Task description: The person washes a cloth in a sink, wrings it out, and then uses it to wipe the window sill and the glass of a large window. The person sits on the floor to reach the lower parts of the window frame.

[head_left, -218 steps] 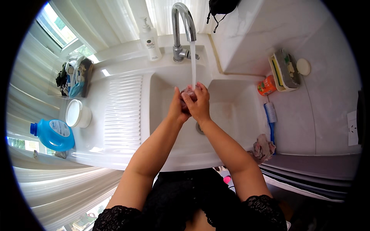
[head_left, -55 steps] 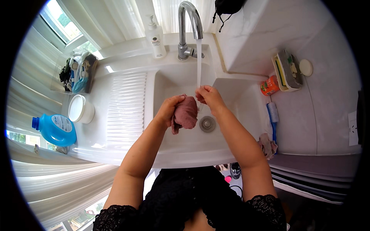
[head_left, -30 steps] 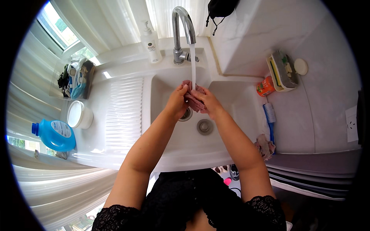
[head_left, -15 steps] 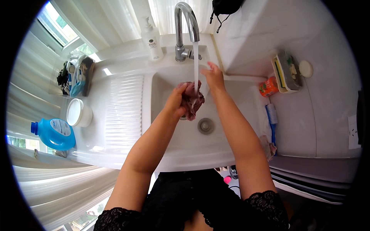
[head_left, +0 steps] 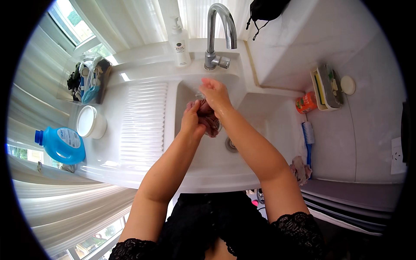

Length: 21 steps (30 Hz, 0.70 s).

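In the white sink, my left hand point(head_left: 193, 120) is closed around a wet, bunched-up mauve cloth point(head_left: 208, 119). My right hand point(head_left: 216, 95) is just above and against the far side of the cloth, its fingers loosely bent and reaching left past it. Clear water splashes beside those fingers. What kind of garment or rag the cloth is, its folds do not show. Behind my hands rises the chrome faucet point(head_left: 222, 21), with no water coming from its spout. The drain point(head_left: 231, 144) lies partly hidden behind my right forearm.
A ribbed washboard point(head_left: 144, 123) adjoins the sink basin. Further left are a white tub point(head_left: 91, 123), a blue detergent bottle point(head_left: 65, 145) and a clear box point(head_left: 89, 82). A white pump bottle point(head_left: 179, 47) stands behind. On the right are an orange container point(head_left: 306, 103) and a blue brush point(head_left: 308, 138).
The water stream has stopped. My right hand has come from beside the faucet down and left to the cloth. My left hand still holds the cloth, a little further left relative to the sink.
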{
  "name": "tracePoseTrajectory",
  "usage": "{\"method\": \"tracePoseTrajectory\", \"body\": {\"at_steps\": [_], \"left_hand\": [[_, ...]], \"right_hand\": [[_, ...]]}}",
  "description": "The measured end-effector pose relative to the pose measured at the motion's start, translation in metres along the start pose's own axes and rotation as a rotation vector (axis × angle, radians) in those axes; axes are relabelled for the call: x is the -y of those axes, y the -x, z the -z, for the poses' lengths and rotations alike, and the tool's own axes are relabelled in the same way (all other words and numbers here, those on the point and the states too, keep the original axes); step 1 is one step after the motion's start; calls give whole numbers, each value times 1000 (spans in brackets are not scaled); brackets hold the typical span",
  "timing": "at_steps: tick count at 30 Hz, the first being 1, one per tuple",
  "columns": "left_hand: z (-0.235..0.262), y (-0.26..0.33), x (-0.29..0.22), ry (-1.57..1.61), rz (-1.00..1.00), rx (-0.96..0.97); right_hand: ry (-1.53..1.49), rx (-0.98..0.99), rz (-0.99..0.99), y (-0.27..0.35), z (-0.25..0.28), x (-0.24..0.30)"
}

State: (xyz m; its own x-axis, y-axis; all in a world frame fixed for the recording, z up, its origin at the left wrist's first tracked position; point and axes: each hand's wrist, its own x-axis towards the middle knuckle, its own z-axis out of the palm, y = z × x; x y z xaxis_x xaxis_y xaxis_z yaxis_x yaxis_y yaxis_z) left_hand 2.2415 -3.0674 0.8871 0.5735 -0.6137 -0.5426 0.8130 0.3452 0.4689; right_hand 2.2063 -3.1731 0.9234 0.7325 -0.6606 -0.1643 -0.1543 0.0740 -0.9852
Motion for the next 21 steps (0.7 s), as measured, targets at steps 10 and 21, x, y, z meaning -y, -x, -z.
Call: {"method": "tracePoseTrajectory", "body": {"at_steps": [10, 21], "left_hand": [[5, 13, 25, 98, -17, -34], [19, 28, 29, -547, 93, 191]], "right_hand": [[-952, -15, -373, 84, -7, -90], [-827, -46, -155, 87, 36, -60]]}}
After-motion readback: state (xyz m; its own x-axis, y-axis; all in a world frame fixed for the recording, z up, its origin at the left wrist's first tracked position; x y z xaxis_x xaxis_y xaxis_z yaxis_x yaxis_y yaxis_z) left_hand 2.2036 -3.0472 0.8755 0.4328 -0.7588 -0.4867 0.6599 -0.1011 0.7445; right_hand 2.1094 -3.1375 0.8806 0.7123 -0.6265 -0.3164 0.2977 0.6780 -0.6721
